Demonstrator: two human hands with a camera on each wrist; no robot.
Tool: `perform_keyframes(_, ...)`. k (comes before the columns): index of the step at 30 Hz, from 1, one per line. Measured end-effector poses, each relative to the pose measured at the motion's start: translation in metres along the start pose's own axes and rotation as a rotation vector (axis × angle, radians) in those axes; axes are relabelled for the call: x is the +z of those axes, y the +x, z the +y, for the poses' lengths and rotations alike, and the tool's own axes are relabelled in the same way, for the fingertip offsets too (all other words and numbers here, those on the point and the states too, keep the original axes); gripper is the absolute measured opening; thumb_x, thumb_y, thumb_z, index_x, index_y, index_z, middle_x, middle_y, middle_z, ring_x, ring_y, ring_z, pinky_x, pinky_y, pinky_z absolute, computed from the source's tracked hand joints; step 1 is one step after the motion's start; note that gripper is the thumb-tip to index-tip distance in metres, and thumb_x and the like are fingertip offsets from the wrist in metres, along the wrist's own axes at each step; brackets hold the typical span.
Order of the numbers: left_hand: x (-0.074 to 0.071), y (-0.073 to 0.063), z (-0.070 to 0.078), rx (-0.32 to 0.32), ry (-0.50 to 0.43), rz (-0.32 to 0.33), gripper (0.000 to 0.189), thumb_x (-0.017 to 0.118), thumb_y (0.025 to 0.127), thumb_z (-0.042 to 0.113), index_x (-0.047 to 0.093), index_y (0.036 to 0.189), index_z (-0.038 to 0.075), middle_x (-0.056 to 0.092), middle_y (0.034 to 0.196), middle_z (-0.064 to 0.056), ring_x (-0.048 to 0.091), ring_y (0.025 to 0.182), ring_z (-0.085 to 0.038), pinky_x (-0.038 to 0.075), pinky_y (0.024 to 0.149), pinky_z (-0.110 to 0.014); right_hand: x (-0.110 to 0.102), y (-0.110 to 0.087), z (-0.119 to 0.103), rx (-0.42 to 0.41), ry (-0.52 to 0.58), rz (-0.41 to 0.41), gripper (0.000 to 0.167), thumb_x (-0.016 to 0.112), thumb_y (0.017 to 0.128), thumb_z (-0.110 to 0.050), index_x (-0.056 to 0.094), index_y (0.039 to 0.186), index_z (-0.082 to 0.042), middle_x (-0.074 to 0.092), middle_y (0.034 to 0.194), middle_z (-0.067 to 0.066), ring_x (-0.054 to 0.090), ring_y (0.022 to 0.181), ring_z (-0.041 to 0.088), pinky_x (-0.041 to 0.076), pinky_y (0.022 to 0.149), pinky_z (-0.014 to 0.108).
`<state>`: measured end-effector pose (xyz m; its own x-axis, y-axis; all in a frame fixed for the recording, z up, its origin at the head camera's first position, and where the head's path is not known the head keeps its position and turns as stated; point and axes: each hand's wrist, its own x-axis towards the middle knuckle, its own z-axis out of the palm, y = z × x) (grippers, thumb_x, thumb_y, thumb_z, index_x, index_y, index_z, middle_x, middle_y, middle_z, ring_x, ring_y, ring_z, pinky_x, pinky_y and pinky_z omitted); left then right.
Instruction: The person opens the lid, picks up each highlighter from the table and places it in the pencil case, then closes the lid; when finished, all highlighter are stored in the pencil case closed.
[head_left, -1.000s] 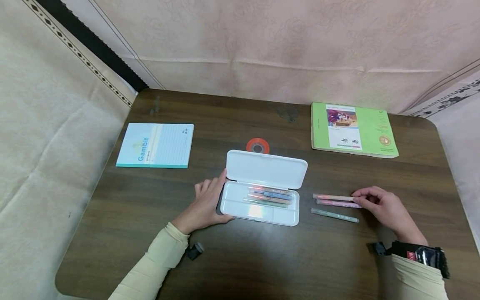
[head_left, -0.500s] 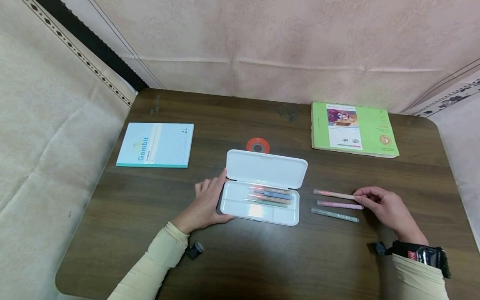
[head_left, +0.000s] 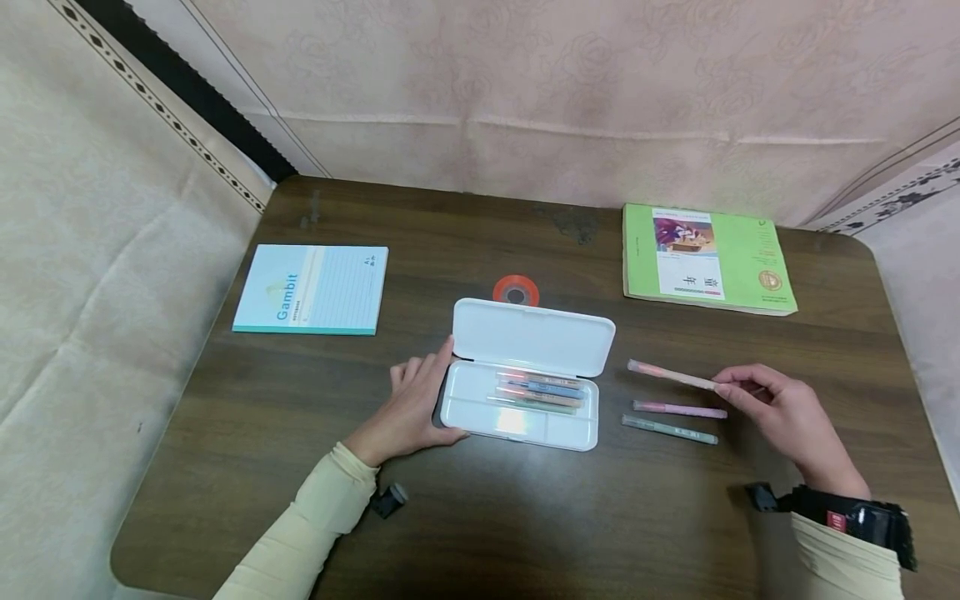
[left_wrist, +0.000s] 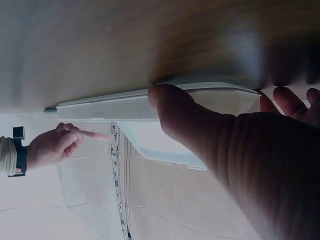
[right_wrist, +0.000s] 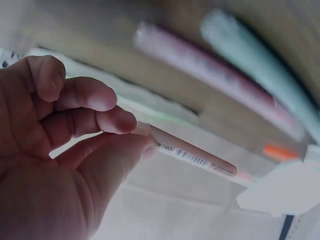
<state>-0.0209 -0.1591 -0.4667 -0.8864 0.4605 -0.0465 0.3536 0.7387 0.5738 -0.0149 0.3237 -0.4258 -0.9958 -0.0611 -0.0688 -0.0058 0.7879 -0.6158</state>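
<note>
My right hand (head_left: 787, 421) pinches the end of a peach-coloured pen (head_left: 671, 375) between thumb and fingertips; the right wrist view shows a barcode on its barrel. Below it on the table lie a purple pen (head_left: 679, 409) and a green pen (head_left: 669, 429), side by side and apart. A white pencil case (head_left: 480, 417) stands with its lid (head_left: 534, 337) raised, several pens (head_left: 542, 390) inside. At its left end my left hand (head_left: 408, 408) holds the case, thumb on the front wall and index finger by the back corner.
A red tape roll (head_left: 516, 290) sits just behind the lid. On the left of the wooden table (head_left: 525, 525) lies a light-blue notebook (head_left: 311, 290); a green book (head_left: 708, 260) lies at the back right. Pale cloth hangs behind the table.
My right hand has separated the peach pen from the purple one and lifted it, with its far end moving up and away. The left hand and the pencil case have stayed put.
</note>
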Motion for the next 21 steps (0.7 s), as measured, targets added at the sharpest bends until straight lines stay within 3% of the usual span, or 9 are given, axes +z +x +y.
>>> perform_keyframes(11, 0.001, 0.0, 0.0, 0.002, 0.004, -0.001, 0.13, 0.088, 0.068, 0.045, 0.002, 0.159, 0.007, 0.048, 0.138, -0.013, 0.039, 0.105, -0.025, 0.02, 0.089, -0.044, 0.02, 0.001, -0.056, -0.128, 0.093, 0.07, 0.008, 0.071, 0.091, -0.015, 0.071, 0.093, -0.023, 0.056, 0.073, -0.005, 0.041, 0.058, 0.01, 0.031, 0.049, 0.027)
perform_keyframes(21, 0.001, 0.0, 0.0, 0.006, -0.004, 0.011, 0.13, 0.089, 0.068, 0.045, 0.004, 0.159, 0.007, 0.048, 0.137, -0.012, 0.039, 0.104, -0.025, 0.019, 0.089, -0.044, 0.064, 0.011, -0.088, -0.227, 0.035, -0.088, 0.006, 0.072, 0.09, -0.021, 0.071, 0.097, -0.023, 0.059, 0.081, -0.009, 0.049, 0.069, 0.008, 0.042, 0.06, 0.022)
